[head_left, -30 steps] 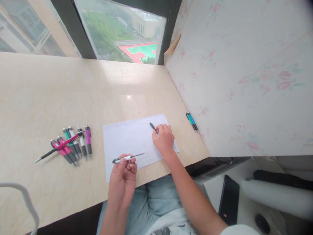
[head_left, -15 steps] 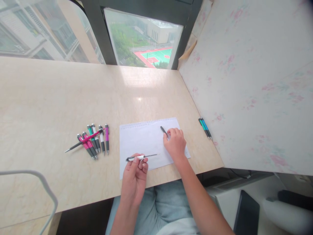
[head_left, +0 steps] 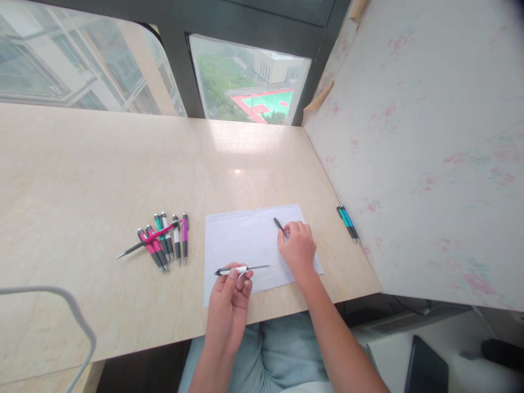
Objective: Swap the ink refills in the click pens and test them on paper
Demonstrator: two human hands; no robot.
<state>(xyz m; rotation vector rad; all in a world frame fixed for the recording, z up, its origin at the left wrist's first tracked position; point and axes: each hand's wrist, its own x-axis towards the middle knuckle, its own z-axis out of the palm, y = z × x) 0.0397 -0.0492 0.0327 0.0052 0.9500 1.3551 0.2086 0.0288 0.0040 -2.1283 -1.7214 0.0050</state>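
My left hand (head_left: 231, 295) grips the white barrel of a partly dismantled pen (head_left: 236, 270). Its clip end points left, and a thin bare refill (head_left: 262, 267) sticks out to the right over the paper (head_left: 241, 240). A black pen grip (head_left: 279, 224) lies on the sheet's upper right part. Right beside it rests my right hand (head_left: 298, 248), fingers curled down and together at the paper. The fingertips are partly hidden, so what they hold, if anything, does not show.
Several pens (head_left: 166, 240) in pink, green, white and purple lie left of the paper, one pink pen (head_left: 149, 239) across the others. Two pens (head_left: 347, 224), green and blue, lie by the papered wall (head_left: 429, 164). A grey cable (head_left: 77, 311) curves in at the lower left.
The view has tilted up slightly, so everything sits lower and a little to the right in the picture. Both hands keep nearly the same places over the paper.
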